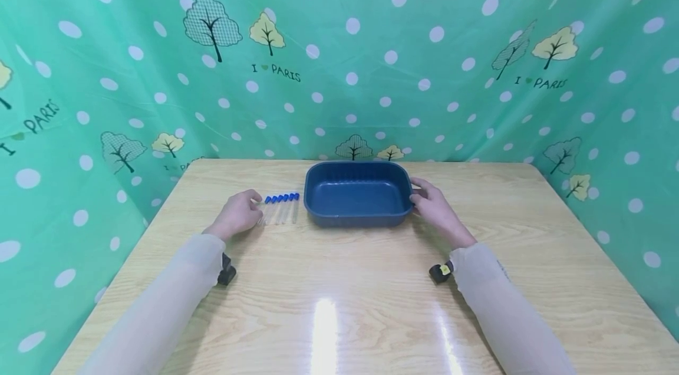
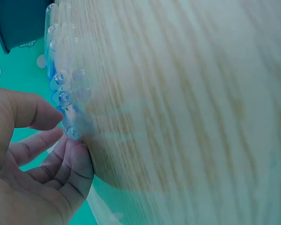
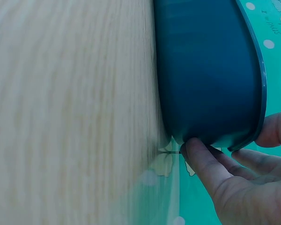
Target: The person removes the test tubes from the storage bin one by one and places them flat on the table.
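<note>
Several clear tubes [image 1: 282, 211] with blue caps [image 1: 282, 198] lie side by side in a row, caps toward the back; in the left wrist view their rounded ends [image 2: 65, 97] face the camera. My left hand [image 1: 240, 214] is at the row's left end, thumb and fingers parted in a loose C beside the outermost tube [image 2: 73, 133], fingertips right at it. Right of the row sits a dark blue rectangular basin [image 1: 358, 221]. Against the basin's right end, my right hand [image 1: 436, 208] has fairly straight fingers, with fingertips [image 3: 194, 146] at the wall and others near the rim.
The wooden table [image 1: 371, 280] carries glare near its front. Behind and beside it hangs a green dotted curtain [image 1: 371, 68] printed with trees. Small black devices [image 1: 227, 272] sit at both wrists, below the pale sleeves [image 1: 170, 298].
</note>
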A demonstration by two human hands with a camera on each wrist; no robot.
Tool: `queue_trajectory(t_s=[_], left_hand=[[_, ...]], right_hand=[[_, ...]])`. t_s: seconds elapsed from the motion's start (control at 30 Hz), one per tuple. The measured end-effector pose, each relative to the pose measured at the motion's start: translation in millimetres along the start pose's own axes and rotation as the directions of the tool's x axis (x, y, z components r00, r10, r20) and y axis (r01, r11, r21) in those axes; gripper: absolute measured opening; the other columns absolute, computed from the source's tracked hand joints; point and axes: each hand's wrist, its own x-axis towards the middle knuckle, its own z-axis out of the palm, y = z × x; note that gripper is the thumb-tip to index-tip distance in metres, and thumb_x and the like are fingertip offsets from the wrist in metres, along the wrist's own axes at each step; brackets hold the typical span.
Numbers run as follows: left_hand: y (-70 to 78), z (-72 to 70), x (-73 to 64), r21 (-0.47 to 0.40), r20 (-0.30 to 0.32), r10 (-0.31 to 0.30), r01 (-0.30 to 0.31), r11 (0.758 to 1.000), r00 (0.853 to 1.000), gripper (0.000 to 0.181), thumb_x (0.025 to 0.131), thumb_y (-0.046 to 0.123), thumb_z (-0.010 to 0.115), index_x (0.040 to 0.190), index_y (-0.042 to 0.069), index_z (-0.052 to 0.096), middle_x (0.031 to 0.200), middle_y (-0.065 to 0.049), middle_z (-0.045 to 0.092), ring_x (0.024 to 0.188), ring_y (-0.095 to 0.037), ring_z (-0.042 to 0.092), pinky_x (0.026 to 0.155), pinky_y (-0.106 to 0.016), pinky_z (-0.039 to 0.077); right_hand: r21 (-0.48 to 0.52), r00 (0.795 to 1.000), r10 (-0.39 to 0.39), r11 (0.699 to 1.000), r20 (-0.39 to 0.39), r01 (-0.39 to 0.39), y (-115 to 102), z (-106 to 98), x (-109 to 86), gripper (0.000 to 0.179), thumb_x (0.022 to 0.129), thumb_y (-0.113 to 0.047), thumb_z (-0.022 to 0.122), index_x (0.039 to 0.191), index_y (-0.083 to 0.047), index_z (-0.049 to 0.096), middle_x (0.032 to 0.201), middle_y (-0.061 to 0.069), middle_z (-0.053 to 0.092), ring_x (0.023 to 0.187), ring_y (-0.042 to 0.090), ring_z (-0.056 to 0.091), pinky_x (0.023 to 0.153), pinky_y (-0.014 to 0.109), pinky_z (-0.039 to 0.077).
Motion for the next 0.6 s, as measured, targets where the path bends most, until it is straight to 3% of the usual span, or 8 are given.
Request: queue_trajectory(t_s=[0.6], left_hand=[[-4.4,0.6,-2.0,-0.049,-0.014,0.026,-0.027,0.998,1.000,0.040,0.083,0.014,0.051,0.120,0.000,0.048,0.101,-0.017,0.057,0.087,-0.027,0.056,0.074,-0.041,0.047]], right_hand=[[0.019,1.000,0.007,1.000,0.001,-0.007,0.7,1.1,0.5,0.049,0.093,-0.008,0.036,0.141,-0.009,0.024,0.131,0.023,0.040,0.117,0.032,0.045,0.089,0.042,0.042]])
